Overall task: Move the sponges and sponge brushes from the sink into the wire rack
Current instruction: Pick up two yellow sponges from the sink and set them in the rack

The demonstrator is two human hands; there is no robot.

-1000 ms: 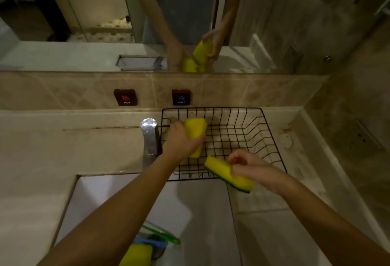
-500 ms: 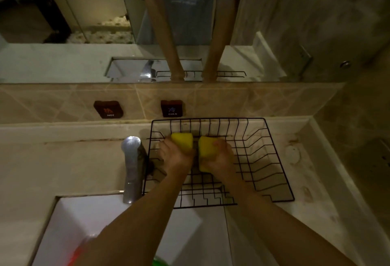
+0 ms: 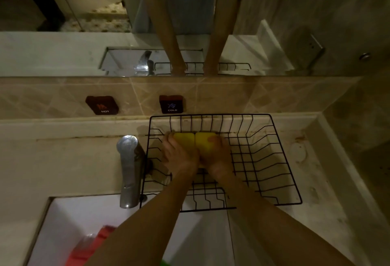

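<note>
The two yellow foam sponges sit side by side, touching, at the back left of the black wire rack: the left sponge under my left hand, the right sponge under my right hand. Each hand is wrapped around its own sponge, fingers curled over the outer side, and both are low in the rack, near the back wall.

To finish this step well, I think I should press each sponge down until it rests on the bottom wires, not tilted across a divider, and then open my fingers straight outward so neither sponge drags up with them. Foam springs back, so I would ease off slowly. I cannot tell from here whether the sponges already touch the bottom wires; my hands hide that.

The rack stands on the pale stone worktop, its near edge overhanging the white sink, beside the chrome tap. Apart from the two sponges, the rest of the rack looks bare. In the sink, at the lower edge, I see a red object with something clear on it and a sliver of green; what they are I cannot say, but I judge more remains to carry over.
</note>
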